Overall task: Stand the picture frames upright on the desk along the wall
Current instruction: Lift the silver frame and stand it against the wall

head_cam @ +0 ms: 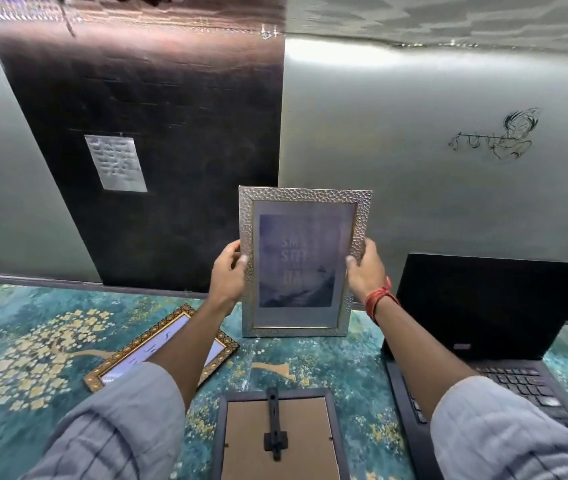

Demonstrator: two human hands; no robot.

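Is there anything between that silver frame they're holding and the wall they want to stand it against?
Nothing visible. The silver frame, held upright by the left hand and right hand, already stands near the wall. The laptop sits to its right; the gold frame and face-down frame lie nearer the person.

Open black laptop (490, 327) at right, paper sheet (116, 163) on dark wall panel (144, 140), possibly handwritten, line drawing (498, 136)
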